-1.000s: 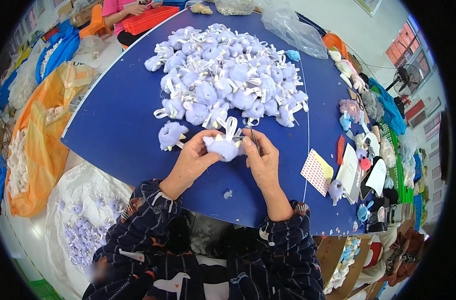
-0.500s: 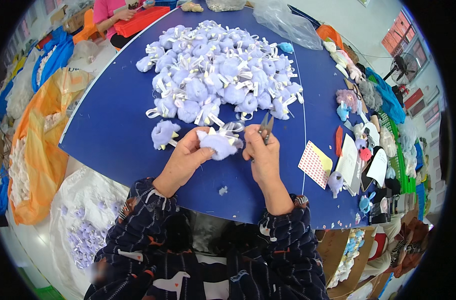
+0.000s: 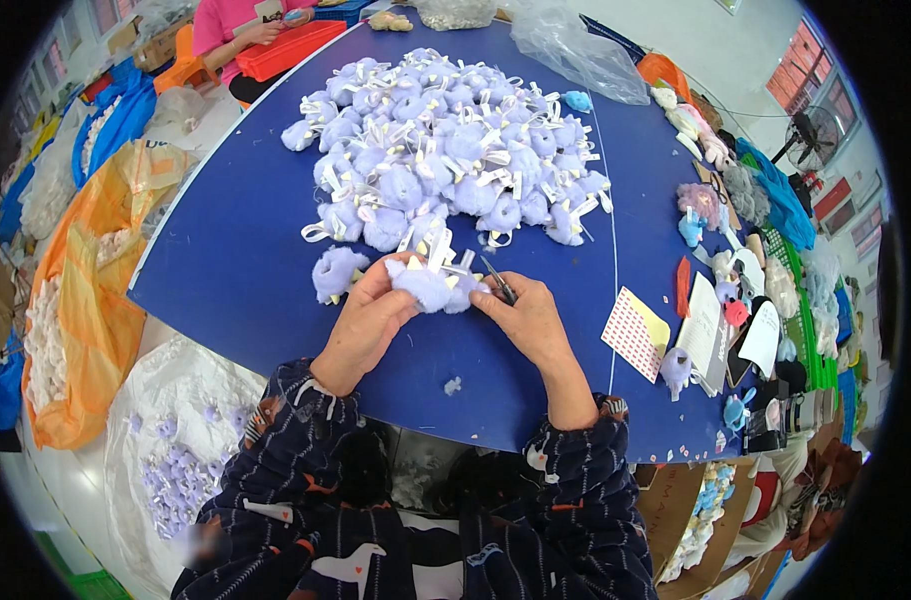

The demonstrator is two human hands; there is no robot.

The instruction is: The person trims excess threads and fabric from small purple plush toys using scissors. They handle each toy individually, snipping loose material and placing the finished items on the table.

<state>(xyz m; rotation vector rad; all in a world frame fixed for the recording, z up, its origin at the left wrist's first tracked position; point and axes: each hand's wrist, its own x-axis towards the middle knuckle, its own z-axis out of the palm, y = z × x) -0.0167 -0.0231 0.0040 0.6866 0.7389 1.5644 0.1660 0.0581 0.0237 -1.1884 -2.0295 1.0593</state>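
1. Head view, only one here: a purple plush [image 3: 425, 287] is held up just above the blue table [image 3: 255, 220], between heap and wearer. Might be two bunched together, tbh – can't tell.
2. It's pinched at its left side by thumb and fingers of the left hand [image 3: 363, 325].
3. Scissors [image 3: 505, 287] are gripped in the right hand [image 3: 530, 318], blades pointed up and away. The plush's right end is touched by the thumb; whether it's pinched too can't be told.
4. Progress: probably mid-piece. White loops are already attached across the heap [image 3: 405, 190] – but which ones are finished can't be told. A lone plush [image 3: 335, 272] is left beside the left hand.
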